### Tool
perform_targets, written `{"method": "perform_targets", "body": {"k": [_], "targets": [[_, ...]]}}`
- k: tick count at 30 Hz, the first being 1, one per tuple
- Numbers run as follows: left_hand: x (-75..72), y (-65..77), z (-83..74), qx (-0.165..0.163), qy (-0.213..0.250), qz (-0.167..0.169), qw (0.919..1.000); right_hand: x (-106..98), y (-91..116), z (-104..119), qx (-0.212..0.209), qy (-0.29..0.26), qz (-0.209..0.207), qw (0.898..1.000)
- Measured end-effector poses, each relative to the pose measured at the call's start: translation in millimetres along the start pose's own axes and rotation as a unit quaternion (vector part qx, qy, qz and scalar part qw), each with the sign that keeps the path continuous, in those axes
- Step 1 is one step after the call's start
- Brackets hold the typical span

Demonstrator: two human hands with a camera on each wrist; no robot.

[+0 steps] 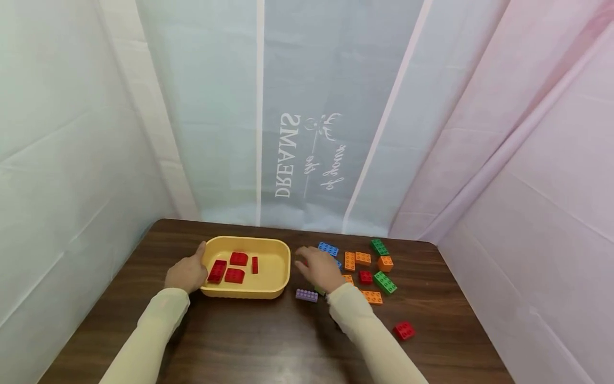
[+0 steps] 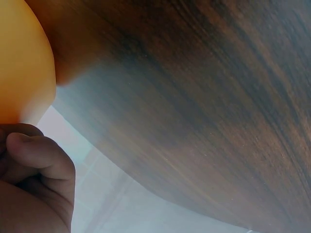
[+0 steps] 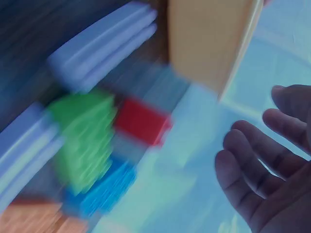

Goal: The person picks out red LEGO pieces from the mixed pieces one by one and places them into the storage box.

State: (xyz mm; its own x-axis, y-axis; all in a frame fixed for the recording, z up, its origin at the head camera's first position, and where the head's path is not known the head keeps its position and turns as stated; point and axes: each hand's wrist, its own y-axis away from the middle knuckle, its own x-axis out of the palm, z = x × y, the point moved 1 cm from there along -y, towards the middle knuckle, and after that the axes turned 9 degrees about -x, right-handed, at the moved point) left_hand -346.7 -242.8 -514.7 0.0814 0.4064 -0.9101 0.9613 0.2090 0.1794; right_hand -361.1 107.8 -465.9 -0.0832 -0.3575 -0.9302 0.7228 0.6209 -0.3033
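Note:
My left hand (image 1: 186,273) grips the left rim of a yellow tray (image 1: 268,293); its fingers curl at the tray's edge in the left wrist view. Inside the tray lie several red toy bricks (image 1: 234,276), mostly toward its left side. Just right of the tray, my right hand (image 1: 322,268) hovers over the loose bricks with its fingers spread and nothing in them. In the right wrist view, a red brick (image 3: 142,121), a green brick (image 3: 83,138) and a blue brick (image 3: 104,187) lie below that hand, blurred. A purple brick (image 1: 306,295) is close to its wrist.
Orange bricks (image 1: 349,261), green bricks (image 1: 385,282) and another red brick (image 1: 365,277) are scattered right of my hand. A lone red brick (image 1: 404,330) lies nearer the front right. Curtains (image 1: 230,133) hang behind the dark wooden table (image 1: 249,341).

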Motion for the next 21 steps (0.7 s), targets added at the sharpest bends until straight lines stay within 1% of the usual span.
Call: {"method": "perform_targets", "body": {"k": [3, 8, 11, 15, 18, 21], "targets": [[-0.4, 1.4, 0.4, 0.0, 0.002, 0.0, 1.0, -10.4, 30.9, -21.4, 0.031, -0.011, -0.003, 0.999], [-3.1, 3.9, 0.0, -0.001, 0.004, -0.001, 1.0, -24.0, 87.2, -53.3, 0.115, -0.015, -0.004, 0.993], [-4.9, 4.4, 0.3, 0.005, -0.001, -0.005, 1.0, -32.5, 122.0, -67.8, 0.172, -0.018, 0.001, 0.985], [-4.2, 4.8, 0.8, 0.007, -0.004, 0.002, 1.0, -44.8, 170.0, -80.9, 0.24, -0.01, 0.034, 0.97], [-3.9, 5.6, 0.5, 0.005, -0.007, 0.006, 0.9999, -51.5, 203.4, -86.3, 0.277, 0.0, 0.057, 0.959], [-1.1, 5.7, 0.8, 0.007, -0.005, 0.002, 1.0, -56.0, 229.5, -90.5, 0.31, 0.011, 0.077, 0.948]]}}
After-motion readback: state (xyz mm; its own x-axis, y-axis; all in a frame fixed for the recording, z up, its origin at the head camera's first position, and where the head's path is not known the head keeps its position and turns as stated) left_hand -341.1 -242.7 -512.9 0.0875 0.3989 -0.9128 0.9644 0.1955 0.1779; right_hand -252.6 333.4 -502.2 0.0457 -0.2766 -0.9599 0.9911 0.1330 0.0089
